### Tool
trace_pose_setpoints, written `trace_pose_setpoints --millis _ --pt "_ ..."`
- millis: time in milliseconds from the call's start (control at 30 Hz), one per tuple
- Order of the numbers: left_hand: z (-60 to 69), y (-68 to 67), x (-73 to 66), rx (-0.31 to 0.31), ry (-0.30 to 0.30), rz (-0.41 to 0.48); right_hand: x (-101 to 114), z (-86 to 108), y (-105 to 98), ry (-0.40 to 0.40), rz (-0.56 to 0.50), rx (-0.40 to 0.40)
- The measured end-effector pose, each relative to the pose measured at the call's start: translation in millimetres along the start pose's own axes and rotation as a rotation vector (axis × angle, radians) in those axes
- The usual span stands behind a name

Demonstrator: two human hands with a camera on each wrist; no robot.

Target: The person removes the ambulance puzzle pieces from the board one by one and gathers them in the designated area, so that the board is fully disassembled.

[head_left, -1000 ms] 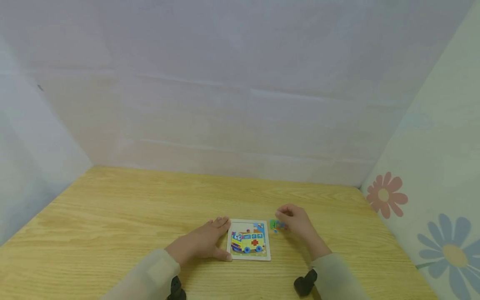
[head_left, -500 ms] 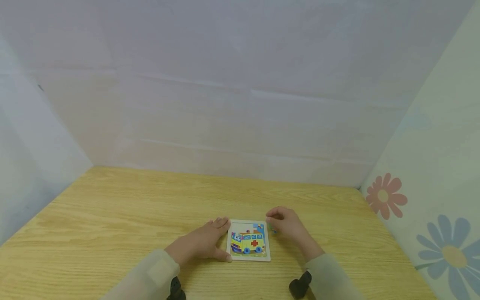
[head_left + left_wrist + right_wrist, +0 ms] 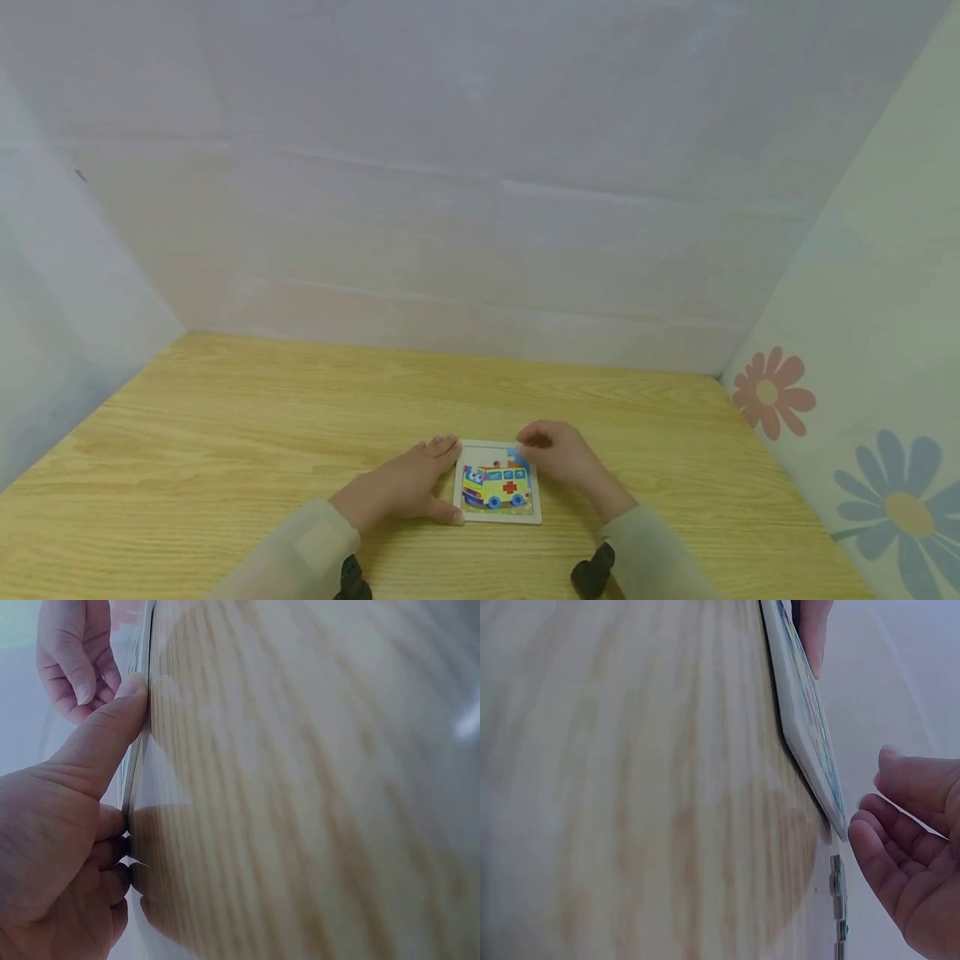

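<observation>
1. Ambulance puzzle (image 3: 487,490) lay flat on the table (image 3: 300,400), toward six o'clock in the head view; its frame (image 3: 498,518) looked nearly square, the printed van's length running nine to three, front facing nine.
2. Left hand (image 3: 412,482), relaxed and uncurled, rested along the nine-o'clock side.
3. Right hand (image 3: 561,454) was at the one-o'clock corner, fingers loosely bent, thumb apart; contact was unclear.
4. Right wrist view showed small flat pieces (image 3: 841,876) near that corner, unseen in the head view.
</observation>
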State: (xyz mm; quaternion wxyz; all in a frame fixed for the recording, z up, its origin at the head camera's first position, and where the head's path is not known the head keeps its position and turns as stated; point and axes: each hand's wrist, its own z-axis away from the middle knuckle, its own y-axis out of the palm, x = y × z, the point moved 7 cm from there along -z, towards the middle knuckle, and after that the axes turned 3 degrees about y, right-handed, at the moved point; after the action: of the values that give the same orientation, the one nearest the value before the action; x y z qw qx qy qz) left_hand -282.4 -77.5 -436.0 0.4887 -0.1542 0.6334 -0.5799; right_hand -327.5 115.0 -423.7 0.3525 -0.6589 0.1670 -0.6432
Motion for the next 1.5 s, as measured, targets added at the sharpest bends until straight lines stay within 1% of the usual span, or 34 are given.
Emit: trace_pose_setpoints --millis 300,700,1067,1267,1500 --pt "-0.4 0.7 1.3 -0.001 -0.011 0.008 10.8 0.5 8.2 -0.056 0.09 0.025" --pt "-1.1 0.5 1.6 -0.01 0.004 0.01 16.7 -1.3 14.3 -0.104 0.21 0.069" --pt "0.0 0.6 2.3 -0.014 0.014 0.008 16.6 -2.7 17.1 -0.101 0.234 0.075" --pt "-0.2 0.8 2.3 -0.014 0.01 0.011 15.1 -3.0 17.3 -0.096 0.223 0.075" --pt "-0.9 0.9 3.4 -0.013 0.005 -0.003 17.8 -3.0 18.3 -0.14 0.248 0.08"
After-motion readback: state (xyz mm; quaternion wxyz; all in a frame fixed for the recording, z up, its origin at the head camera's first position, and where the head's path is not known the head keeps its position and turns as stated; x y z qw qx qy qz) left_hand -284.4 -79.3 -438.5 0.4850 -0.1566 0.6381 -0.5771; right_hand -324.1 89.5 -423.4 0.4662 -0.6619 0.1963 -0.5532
